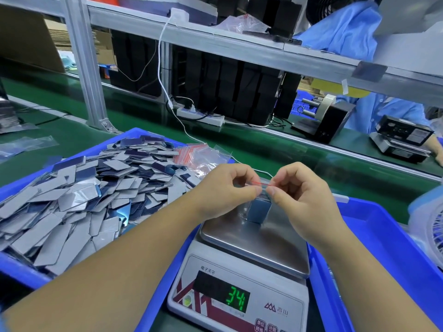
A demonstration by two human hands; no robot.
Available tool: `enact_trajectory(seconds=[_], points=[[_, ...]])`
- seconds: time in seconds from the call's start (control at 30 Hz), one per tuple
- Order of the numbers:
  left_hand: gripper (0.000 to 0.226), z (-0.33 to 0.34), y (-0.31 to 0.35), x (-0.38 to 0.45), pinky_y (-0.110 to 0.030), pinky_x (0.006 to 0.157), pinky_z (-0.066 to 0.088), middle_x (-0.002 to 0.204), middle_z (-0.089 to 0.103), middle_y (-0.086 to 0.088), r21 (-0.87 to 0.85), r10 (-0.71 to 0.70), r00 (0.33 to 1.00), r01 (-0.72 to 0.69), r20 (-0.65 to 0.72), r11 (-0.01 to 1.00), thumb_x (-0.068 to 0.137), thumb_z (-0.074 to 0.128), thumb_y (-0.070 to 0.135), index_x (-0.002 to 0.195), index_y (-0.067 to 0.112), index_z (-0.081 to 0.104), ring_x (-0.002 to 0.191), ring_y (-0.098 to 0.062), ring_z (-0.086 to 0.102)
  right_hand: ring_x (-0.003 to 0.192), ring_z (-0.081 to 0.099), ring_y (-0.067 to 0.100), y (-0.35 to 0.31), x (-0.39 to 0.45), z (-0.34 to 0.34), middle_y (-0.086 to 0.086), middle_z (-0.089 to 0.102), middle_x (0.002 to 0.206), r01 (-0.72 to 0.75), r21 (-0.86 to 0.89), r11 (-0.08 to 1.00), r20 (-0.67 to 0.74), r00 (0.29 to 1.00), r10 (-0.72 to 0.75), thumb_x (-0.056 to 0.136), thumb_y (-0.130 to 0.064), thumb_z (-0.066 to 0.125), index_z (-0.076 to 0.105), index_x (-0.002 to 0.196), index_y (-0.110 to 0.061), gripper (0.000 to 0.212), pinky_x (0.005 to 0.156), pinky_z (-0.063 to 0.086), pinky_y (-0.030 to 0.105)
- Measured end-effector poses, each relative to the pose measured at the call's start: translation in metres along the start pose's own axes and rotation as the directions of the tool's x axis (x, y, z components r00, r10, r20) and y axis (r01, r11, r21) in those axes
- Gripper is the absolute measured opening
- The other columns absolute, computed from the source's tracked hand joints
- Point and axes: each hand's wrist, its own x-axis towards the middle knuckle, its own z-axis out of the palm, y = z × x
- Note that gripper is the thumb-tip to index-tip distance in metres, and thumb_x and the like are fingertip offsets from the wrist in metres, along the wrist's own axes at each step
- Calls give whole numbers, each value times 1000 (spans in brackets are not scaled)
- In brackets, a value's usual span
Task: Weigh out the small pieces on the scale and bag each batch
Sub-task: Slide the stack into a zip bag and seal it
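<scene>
Nearest the lens, two bare forearms reach in from 7 and 5 o'clock over a digital scale (242, 279), whose green readout shows 34 with its last digit hard to read. Above the steel pan (268, 238), the left hand (225, 188) and the right hand (302, 190) meet at the red zip strip of a small clear bag (257, 200); both pinch it between thumb and curled fingers, one at each end of the strip. Inside the bag stands a stack of blue-grey pieces (256, 210), whose lower edge seems to rest on the pan, though contact is hard to confirm. At 9 o'clock from the scale, a blue tray (21, 271) holds a loose heap of flat grey and dark-blue pieces (84, 195). At 11 o'clock from the hands, a bundle of empty red-striped bags (199, 154) lies at the heap's far edge. At 3 o'clock sits another blue tray (388, 236), with a small white fan (429, 221) just beyond it. Farther out, at 12 o'clock, a white power strip (201, 116) lies on the green belt (263, 144) under an aluminium shelf (215, 41). At 2 o'clock, a person in a blue coat (388, 111) stands beside a second scale (402, 140).
</scene>
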Motion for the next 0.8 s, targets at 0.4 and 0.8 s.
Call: enact_trajectory(seconds=[0.4,0.8], points=[[8,-3,3,-1,-34,75,44,71,57,5,-95,-47,998,50,31,994,78,68,21,72,26,68,71,-16,52,68,54,18,-1,1,1,-6,62,73,-112,163,980,50,993,105,76,-16,69,61,81,-33,20,65,46,38],[5,-3,3,-1,-21,64,41,65,55,10,-47,-49,998,50,32,998,79,68,25,75,23,67,62,-8,49,65,56,15,-6,0,-1,-5,63,71,-105,173,979,37,994,100,79,0,75,61,84,-23,27,63,48,31]])
